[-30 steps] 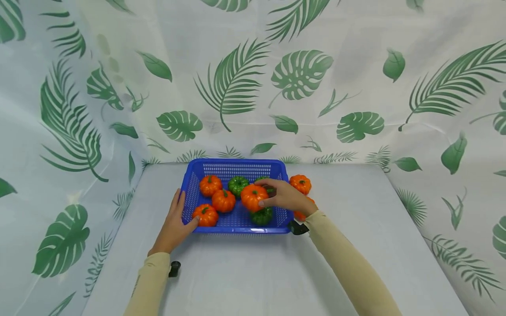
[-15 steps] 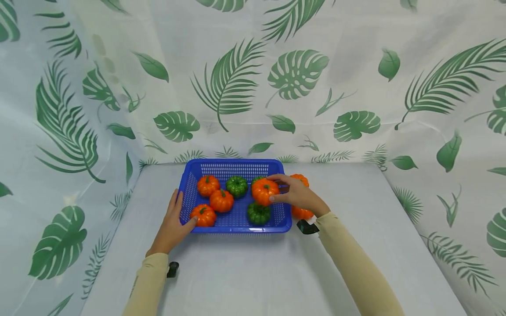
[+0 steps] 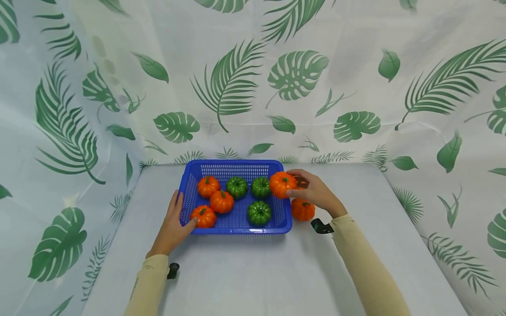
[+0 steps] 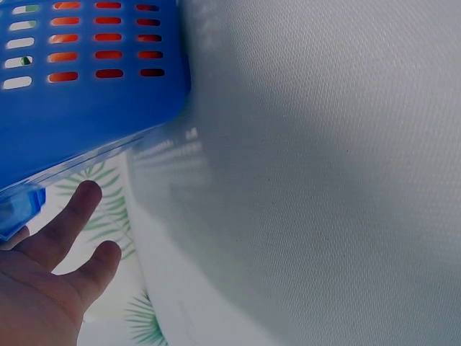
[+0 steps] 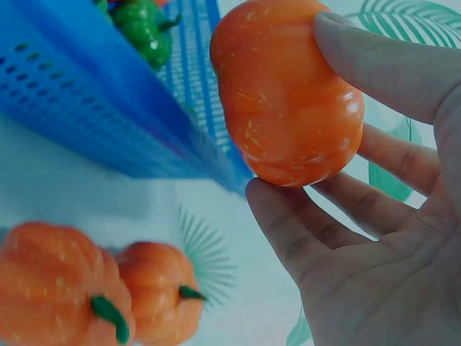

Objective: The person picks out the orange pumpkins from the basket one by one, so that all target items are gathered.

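Note:
My right hand (image 3: 318, 195) pinches a small glossy orange pumpkin (image 3: 282, 184) between thumb and fingers, raised over the right rim of a blue plastic basket (image 3: 237, 230). In the right wrist view the held pumpkin (image 5: 288, 94) is in front of the basket wall. At the basket's front left corner, my left hand (image 3: 171, 230) touches the rim with its fingers extended along the outside and its thumb near the front edge. The left wrist view shows those fingers (image 4: 61, 231) spread out. Inside lie three green pumpkins (image 3: 237, 187) and three orange pumpkins (image 3: 222, 202).
On the white table (image 3: 245, 276), right of the basket, stands an orange pumpkin (image 3: 303, 210); another (image 5: 158, 292) is largely hidden behind my right hand in the head view. Leaf-patterned sheeting (image 3: 245, 96) encloses the back and sides.
My right hand has carried the orange pumpkin rightward from over the basket's inside to its right rim, uncovering the green pumpkins beneath. The left hand has stayed at the basket's corner.

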### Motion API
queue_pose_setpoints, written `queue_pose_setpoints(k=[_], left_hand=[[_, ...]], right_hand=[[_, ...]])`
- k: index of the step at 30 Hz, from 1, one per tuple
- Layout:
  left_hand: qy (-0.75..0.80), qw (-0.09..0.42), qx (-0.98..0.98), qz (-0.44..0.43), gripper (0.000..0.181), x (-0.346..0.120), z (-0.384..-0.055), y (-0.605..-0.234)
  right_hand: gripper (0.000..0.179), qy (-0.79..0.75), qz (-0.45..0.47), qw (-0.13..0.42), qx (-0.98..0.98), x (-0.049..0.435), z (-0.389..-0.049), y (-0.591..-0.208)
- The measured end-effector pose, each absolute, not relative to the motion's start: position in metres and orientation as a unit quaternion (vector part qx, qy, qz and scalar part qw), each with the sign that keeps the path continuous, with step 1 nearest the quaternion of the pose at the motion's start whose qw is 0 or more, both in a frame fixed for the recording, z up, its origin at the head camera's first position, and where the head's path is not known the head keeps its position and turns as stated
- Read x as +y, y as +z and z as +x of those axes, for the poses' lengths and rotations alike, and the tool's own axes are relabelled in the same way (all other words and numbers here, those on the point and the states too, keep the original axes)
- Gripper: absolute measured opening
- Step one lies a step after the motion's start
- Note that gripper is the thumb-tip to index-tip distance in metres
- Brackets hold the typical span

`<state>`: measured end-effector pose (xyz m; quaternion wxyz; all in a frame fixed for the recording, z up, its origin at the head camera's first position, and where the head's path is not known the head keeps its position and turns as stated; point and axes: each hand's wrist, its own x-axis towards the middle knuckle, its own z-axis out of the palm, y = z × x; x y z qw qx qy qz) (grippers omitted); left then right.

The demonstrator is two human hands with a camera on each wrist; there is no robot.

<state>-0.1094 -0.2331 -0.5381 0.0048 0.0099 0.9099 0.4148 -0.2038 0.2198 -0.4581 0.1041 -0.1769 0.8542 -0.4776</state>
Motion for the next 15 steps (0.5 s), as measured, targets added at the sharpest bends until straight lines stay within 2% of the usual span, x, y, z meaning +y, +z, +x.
queue_pose_setpoints(k=[15], left_hand=[[0.412,0.007,0.911,0.010,0.098,-0.234,-0.110,-0.540]], right_hand=[[0.072,-0.492,-0.111,0.092,0.859,0.262,-0.198,-0.461]])
